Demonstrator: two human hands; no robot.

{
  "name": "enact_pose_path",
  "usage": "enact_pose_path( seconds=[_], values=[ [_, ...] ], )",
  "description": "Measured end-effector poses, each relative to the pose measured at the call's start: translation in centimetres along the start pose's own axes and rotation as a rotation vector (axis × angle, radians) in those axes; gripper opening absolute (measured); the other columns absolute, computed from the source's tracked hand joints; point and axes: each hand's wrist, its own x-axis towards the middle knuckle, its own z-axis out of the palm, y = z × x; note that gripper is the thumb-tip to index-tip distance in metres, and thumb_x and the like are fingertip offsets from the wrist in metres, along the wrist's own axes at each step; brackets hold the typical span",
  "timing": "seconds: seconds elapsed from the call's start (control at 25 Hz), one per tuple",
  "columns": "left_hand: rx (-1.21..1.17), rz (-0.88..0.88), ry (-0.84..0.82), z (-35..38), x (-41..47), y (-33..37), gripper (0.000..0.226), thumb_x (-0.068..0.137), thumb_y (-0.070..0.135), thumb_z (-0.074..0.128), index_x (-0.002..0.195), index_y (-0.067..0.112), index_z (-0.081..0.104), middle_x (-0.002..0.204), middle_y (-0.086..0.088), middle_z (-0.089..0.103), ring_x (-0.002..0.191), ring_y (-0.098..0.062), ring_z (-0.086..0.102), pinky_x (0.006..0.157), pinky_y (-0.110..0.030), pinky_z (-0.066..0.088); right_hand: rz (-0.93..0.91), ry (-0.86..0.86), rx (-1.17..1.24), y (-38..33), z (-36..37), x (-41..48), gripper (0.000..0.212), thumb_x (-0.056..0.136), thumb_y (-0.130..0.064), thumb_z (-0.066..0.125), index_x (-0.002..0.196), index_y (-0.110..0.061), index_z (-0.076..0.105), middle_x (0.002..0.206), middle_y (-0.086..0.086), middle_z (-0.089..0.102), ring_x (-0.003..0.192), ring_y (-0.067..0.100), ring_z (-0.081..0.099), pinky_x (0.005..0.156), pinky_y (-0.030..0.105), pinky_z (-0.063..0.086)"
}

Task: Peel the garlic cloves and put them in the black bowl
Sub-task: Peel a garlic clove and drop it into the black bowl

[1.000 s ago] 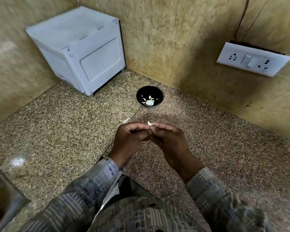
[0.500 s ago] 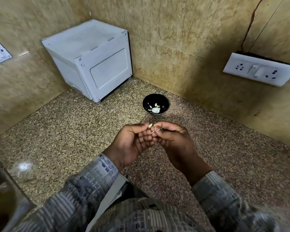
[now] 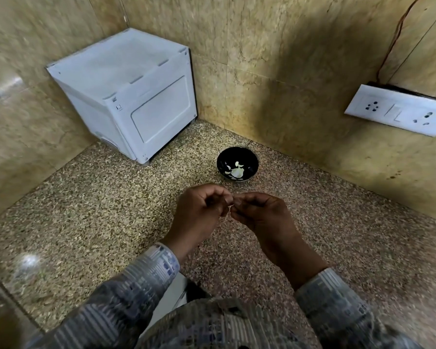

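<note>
Roughly mid-frame: both hands raised over the table [image 3: 86, 210], fingertips meeting. Left hand [image 3: 199, 212] has its fingers curled inward with the thumb on top. Right hand [image 3: 259, 212] is likewise curled, knuckles up. Together they pinch a garlic clove [image 3: 230, 205], of which only a small pale sliver shows between the fingertips. Whether any skin is on it, cannot tell.

Black bowl [image 3: 220, 162] sits on the table just beyond the hands, near the corner where the two walls meet. It is round, glossy and dark inside. It holds several peeled cloves [image 3: 237, 171], pale cream, curved, heaped in the bottom.

Table surface is polished speckled stone, a fine tan-and-brown grain, with one bright glare spot at near left.

Walls [image 3: 275, 71] are beige marbled tile, veined, with thin joints.

White boxy appliance [image 3: 126, 96] stands on the table in the left corner, matte plastic with a recessed rectangular panel on its side.

White socket plate [image 3: 398, 110] is mounted on the right wall, with a thin brown wire [image 3: 398, 34] running up from it.

Sleeves [image 3: 146, 275] are patterned grey-blue woven cloth, cuffs at the wrists.
</note>
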Motion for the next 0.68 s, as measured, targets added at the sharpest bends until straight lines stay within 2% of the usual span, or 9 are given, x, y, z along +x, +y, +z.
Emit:
enact_pose_path(
  seconds=[0.08, 0.2, 0.32, 0.44, 0.6, 0.68],
  values=[
    [0.086, 0.097, -0.023, 0.2, 0.2, -0.3, 0.014, 0.093, 0.011, 0.07, 0.09, 0.023, 0.075, 0.079, 0.005, 0.075, 0.075, -0.018, 0.072, 0.068, -0.036, 0.06, 0.006, 0.01, -0.032, -0.1, -0.2, 0.6, 0.011, 0.095, 0.006, 0.061, 0.096, 0.002, 0.072, 0.091, 0.014, 0.074, 0.082, 0.019, 0.072, 0.075, 0.027, 0.059],
    [-0.124, 0.057, -0.047, 0.5, 0.5, -1.1, 0.019, 0.094, 0.002, 0.067, 0.094, 0.019, 0.074, 0.088, 0.002, 0.076, 0.085, -0.019, 0.074, 0.079, -0.041, 0.062, 0.016, 0.011, -0.057, -0.4, -0.3, 1.2, 0.012, 0.098, 0.005, 0.057, 0.097, 0.0, 0.067, 0.085, 0.011, 0.067, 0.077, 0.018, 0.067, 0.071, 0.028, 0.058],
    [-0.306, -0.012, -0.06, 0.6, 1.3, -1.5, 0.019, 0.093, -0.003, 0.066, 0.094, 0.014, 0.074, 0.089, -0.006, 0.077, 0.087, -0.025, 0.075, 0.08, -0.039, 0.061, -0.043, 0.036, -0.113, -0.4, 0.2, 1.6, 0.012, 0.1, 0.002, 0.056, 0.094, -0.003, 0.065, 0.078, 0.008, 0.065, 0.073, 0.017, 0.064, 0.07, 0.03, 0.057],
    [-0.393, -0.043, -0.036, 0.1, 2.3, -1.4, 0.012, 0.092, -0.003, 0.068, 0.097, 0.005, 0.074, 0.089, -0.009, 0.077, 0.085, -0.021, 0.075, 0.076, -0.029, 0.059, -0.115, 0.093, -0.114, -0.5, 0.9, 1.6, 0.008, 0.098, 0.0, 0.062, 0.098, 0.0, 0.07, 0.085, 0.014, 0.074, 0.081, 0.021, 0.072, 0.076, 0.029, 0.059],
    [-0.495, -0.075, -0.041, -0.5, 3.5, -1.7, 0.012, 0.092, -0.004, 0.067, 0.102, 0.0, 0.072, 0.093, -0.015, 0.077, 0.09, -0.026, 0.075, 0.078, -0.031, 0.06, -0.142, 0.104, -0.032, -1.0, 1.9, 1.2, 0.015, 0.088, -0.003, 0.073, 0.099, -0.01, 0.078, 0.096, 0.017, 0.077, 0.092, 0.027, 0.074, 0.084, 0.034, 0.059],
    [-0.51, -0.078, -0.05, -0.7, 4.0, -1.9, 0.012, 0.092, -0.003, 0.067, 0.102, 0.002, 0.072, 0.093, -0.014, 0.077, 0.09, -0.025, 0.076, 0.078, -0.031, 0.06, -0.174, 0.15, -0.144, -1.2, 2.4, 1.4, 0.02, 0.08, -0.007, 0.08, 0.099, -0.014, 0.079, 0.096, 0.011, 0.078, 0.092, 0.025, 0.075, 0.084, 0.035, 0.06]
  ],
)
